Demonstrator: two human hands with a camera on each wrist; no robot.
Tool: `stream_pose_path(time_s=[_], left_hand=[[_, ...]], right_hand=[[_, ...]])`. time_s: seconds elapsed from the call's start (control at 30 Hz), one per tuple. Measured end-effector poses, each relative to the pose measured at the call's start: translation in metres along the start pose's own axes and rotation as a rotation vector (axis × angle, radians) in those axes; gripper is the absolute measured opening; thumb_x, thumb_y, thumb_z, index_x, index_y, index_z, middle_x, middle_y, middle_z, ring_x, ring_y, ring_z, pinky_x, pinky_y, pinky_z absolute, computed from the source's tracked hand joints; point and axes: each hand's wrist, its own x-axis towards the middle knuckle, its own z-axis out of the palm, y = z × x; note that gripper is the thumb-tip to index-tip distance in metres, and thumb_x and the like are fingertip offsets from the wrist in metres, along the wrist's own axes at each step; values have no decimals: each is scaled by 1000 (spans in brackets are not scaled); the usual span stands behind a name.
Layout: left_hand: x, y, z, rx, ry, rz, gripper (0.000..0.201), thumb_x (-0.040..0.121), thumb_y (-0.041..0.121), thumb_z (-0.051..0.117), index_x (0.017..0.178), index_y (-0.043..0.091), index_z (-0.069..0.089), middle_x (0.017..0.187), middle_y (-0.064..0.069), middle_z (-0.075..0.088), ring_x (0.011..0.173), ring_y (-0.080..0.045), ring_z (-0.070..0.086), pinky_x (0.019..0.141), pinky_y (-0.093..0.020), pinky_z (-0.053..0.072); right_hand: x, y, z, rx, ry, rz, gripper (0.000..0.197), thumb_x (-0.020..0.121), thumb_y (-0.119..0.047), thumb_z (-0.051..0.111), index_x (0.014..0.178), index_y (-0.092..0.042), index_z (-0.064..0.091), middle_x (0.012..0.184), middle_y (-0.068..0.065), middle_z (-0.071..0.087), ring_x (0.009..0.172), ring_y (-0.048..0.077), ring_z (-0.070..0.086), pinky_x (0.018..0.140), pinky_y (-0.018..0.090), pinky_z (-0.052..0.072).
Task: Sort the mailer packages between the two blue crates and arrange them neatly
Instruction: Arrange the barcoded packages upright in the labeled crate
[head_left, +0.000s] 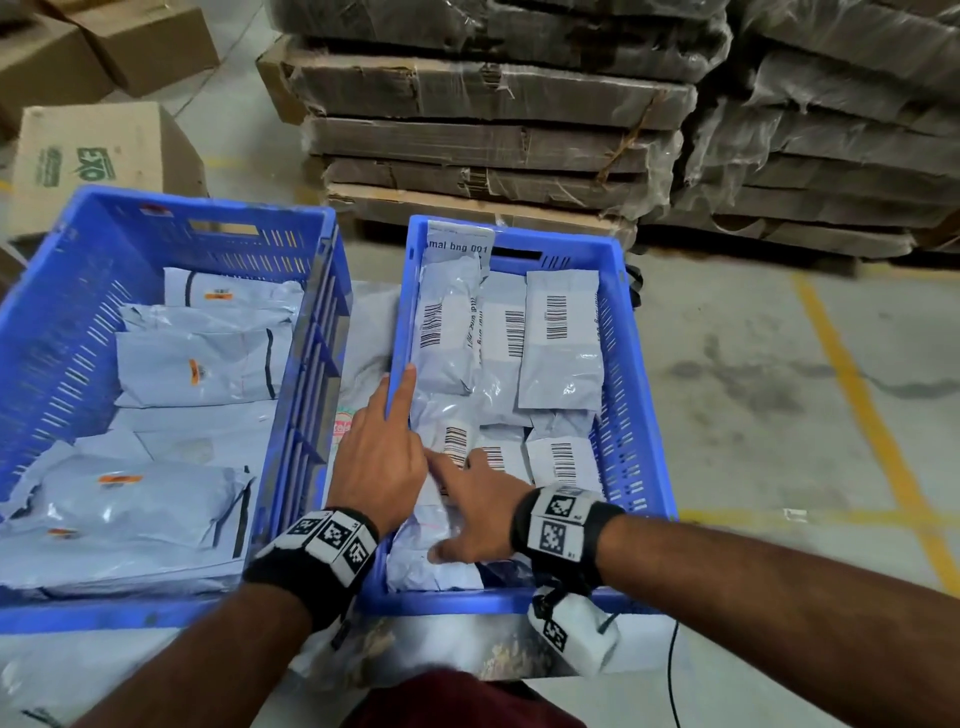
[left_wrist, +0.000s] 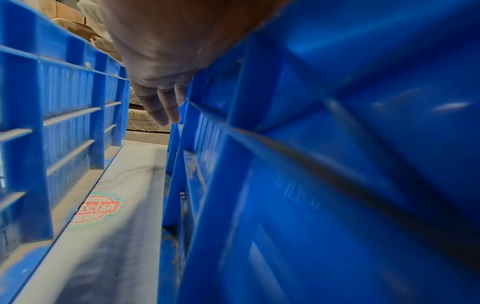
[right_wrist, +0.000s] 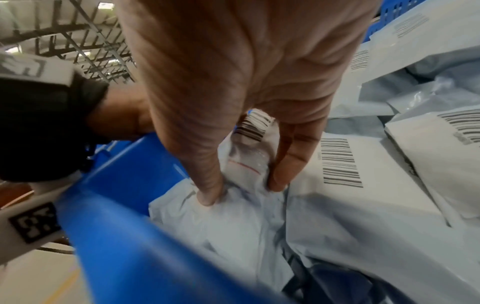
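Two blue crates stand side by side. The left crate (head_left: 208, 208) holds grey mailers with orange labels (head_left: 202, 364). The right crate (head_left: 618, 322) holds grey mailers with barcode labels (head_left: 561, 338). My left hand (head_left: 384, 457) rests on the right crate's left rim, with the index finger straight along it. In the left wrist view the left hand's fingers (left_wrist: 161, 107) hang straight beside that crate's wall (left_wrist: 311, 144). My right hand (head_left: 478, 514) is inside the right crate at its near left corner. Its thumb and fingers (right_wrist: 240, 188) dig into a crumpled grey mailer (right_wrist: 221, 226) and bunch it between them.
A narrow gap separates the crates, over a white sheet with a red round logo (left_wrist: 97, 207). Plastic-wrapped stacks of flat cardboard (head_left: 493, 104) stand behind. Cardboard boxes (head_left: 104, 150) sit far left. Yellow floor lines (head_left: 857, 389) run on the right. A thin cable (head_left: 675, 675) hangs near my right forearm.
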Motion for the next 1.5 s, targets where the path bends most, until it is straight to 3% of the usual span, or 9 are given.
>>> stream_pose_path(time_s=[0.17,0.3,0.4,0.5,0.67,1.0,1.17,1.3,1.5], left_hand=[[1,-1,2,-7,5,12,75,95,8,48,162,23,17,151,-15,43,110,-33,56,85,-40,46],[1,-2,3,-9,21,29,78,93,6,49,162,22,18,149,-16,45,105,-32,57,82,-38,45],[1,-2,3,-11,25,24,77,93,5,49,161,22,19,147,-16,47,101,-29,55,79,-33,41],[1,-3,3,-17,31,39,77,92,4,49,161,21,19,148,-16,46,99,-29,55,79,-32,40],[3,-4,4,-22,9,12,77,94,5,46,162,25,15,144,-13,47,99,-26,53,83,-37,44],[3,-5,5,-15,-13,9,76,95,7,46,162,24,14,145,-11,45,95,-21,50,79,-35,43],[2,-4,3,-22,-7,1,74,96,8,45,162,24,15,135,-14,49,89,-18,44,75,-31,37],[3,-5,4,-37,-15,12,74,96,8,45,162,25,15,140,-14,48,96,-26,52,78,-40,47],[3,-7,6,-12,-9,20,75,95,8,46,162,25,15,141,-16,47,96,-29,54,81,-43,49]], right_hand=[[9,-4,-2,-141,-24,-34,102,78,-53,78,148,-40,5,129,22,43,102,42,61,88,46,53],[4,21,-45,-42,-14,-83,89,77,-59,75,149,-34,29,123,3,64,104,21,64,97,36,49],[9,56,-77,63,338,79,54,82,-50,71,128,-31,51,113,-2,64,102,20,64,91,34,51],[26,92,-92,-23,636,371,71,83,-53,67,142,-23,38,135,12,43,123,33,49,95,43,47],[63,119,-95,-17,494,629,118,74,-75,66,158,-21,3,149,22,22,135,42,34,104,51,40],[65,108,-84,-87,542,583,90,89,-58,56,157,-20,9,149,24,21,134,41,28,109,50,33],[-1,83,-42,-29,250,404,94,92,-61,46,157,-23,-10,156,26,8,139,43,30,112,52,33],[-33,71,-4,3,-36,339,105,89,-66,50,154,-28,-23,162,24,-6,139,40,39,112,45,35],[-27,63,14,-60,-66,318,127,68,-81,65,154,-30,-13,152,24,31,132,42,47,105,51,43]])
